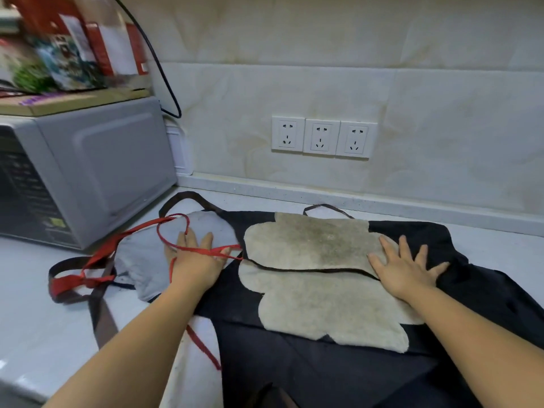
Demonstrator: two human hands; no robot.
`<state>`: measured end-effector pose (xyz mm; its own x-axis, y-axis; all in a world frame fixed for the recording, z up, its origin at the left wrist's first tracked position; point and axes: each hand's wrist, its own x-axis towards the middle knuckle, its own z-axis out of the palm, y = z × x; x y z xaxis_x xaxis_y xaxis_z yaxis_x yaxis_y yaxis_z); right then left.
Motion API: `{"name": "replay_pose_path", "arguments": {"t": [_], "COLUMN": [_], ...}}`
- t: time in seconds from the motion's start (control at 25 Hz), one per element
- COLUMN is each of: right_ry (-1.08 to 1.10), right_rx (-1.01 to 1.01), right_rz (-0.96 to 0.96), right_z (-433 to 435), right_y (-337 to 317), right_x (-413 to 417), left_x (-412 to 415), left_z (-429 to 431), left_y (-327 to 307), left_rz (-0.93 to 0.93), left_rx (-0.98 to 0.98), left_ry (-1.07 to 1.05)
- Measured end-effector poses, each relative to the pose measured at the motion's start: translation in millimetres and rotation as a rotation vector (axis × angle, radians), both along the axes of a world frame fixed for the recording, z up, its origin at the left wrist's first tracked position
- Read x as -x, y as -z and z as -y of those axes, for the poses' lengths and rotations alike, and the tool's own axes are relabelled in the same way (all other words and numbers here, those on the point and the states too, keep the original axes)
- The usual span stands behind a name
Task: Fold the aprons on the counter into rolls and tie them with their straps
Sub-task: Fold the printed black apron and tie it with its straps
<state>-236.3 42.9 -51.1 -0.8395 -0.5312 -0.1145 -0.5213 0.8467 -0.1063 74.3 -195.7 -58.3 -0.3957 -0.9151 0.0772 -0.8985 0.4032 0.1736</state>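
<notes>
Counter [497, 245] carries the dark apron [294, 366] spread flat, running left to right, its near edge hanging off. Right hand [406, 269] presses the fleecy patch [309, 260], left hand [195, 259] the grey apron [141, 260] beside it; fingers splayed, gripping nothing, red strap [67, 283] over left knuckles.

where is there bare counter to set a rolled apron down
Bare counter lies front left, between the microwave and the brown strap. A narrow strip runs behind the black apron along the wall ledge. Crowded: red straps tangle beside the left hand; right hand presses the apron.
</notes>
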Motion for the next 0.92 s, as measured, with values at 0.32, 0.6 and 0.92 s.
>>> {"name": "replay_pose_path", "arguments": {"t": [0.32,0.6,0.92], "right_ry": [-0.168,-0.404,-0.447], "right_rx": [0.085,-0.024,0.144], "right_rz": [-0.043,0.057,0.086], "right_z": [53.3,81.5,70.2], "right_y": [-28.6,1.9,-6.6], "right_x": [-75.9,-135.4,-132.4], "left_x": [-63.3,-85.5,27.4], "left_z": [45.1,43.9,-70.6], "left_y": [-46.6,-84.8,-72.6], "left_rz": [-0.009,0.14,0.034], "left_rx": [0.046,-0.407,0.04], "left_ry": [-0.038,-0.178,0.442]}}
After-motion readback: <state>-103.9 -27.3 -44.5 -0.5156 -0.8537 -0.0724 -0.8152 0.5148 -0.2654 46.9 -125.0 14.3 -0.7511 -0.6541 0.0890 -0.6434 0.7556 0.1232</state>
